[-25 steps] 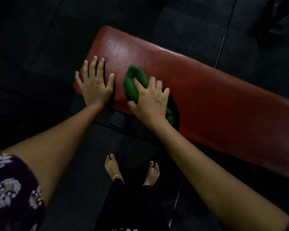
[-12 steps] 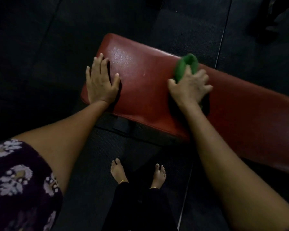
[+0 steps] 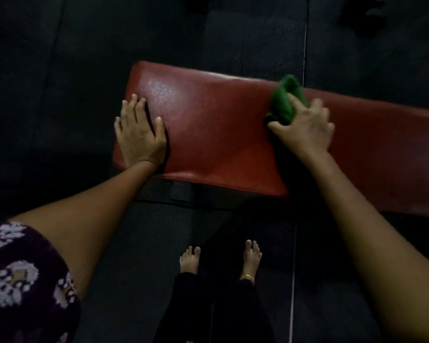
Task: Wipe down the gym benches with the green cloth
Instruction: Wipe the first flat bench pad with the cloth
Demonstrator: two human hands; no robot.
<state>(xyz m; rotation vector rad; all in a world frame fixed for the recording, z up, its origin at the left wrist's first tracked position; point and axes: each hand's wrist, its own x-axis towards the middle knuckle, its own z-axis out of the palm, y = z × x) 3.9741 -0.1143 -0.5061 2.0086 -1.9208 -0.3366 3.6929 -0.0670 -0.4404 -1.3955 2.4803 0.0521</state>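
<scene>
Near the left end of the red padded gym bench (image 3: 221, 134), the left hand (image 3: 140, 137) is lying flat with fingers straight, pressing on the pad beside its near edge. Toward the far edge, well apart to the right, the right hand (image 3: 305, 127) is gripping the bunched green cloth (image 3: 286, 100) against the pad. Bare feet (image 3: 190, 259) are standing on the dark rubber floor (image 3: 134, 243) below
</scene>
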